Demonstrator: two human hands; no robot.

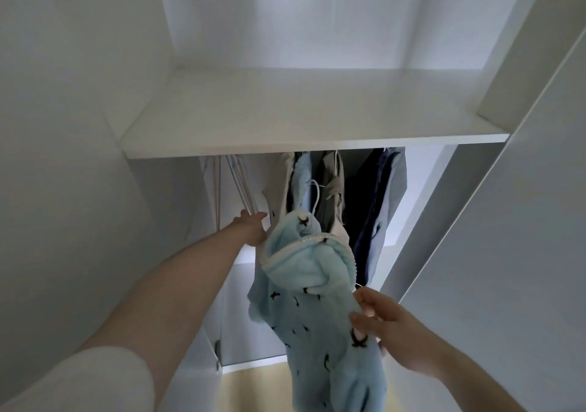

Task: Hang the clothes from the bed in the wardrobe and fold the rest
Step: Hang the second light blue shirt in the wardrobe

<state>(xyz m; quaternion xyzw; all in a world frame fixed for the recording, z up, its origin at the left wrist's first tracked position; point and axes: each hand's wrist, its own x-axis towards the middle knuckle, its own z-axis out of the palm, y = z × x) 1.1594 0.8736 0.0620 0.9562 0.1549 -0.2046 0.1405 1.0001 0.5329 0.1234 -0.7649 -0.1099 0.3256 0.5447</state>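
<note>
Up inside the white wardrobe [95, 126], beneath its broad white shelf board [301, 116], a pale blue fleece hooded garment with small dark bird-like marks and a white zip [312, 303] hangs in front of the opening, its hood sagging open toward the camera. From the top of the hood a thin white wire hanger hook [316, 194] rises toward the underside of the shelf; whether it rests on a rail cannot be told, since the rail is hidden. The right hand [388, 326] pinches the fleece at its right edge between thumb and curled fingers [360, 322]. The left hand [252, 227] reaches in at the garment's upper left side, its fingers mostly hidden behind the hood, so their grip cannot be told. Just left of that hand hang several bare pale hangers [239, 183]. Behind the blue fleece hang a beige garment [336, 183] and, further right, dark navy and grey clothes [380, 196], close together under the shelf
</note>
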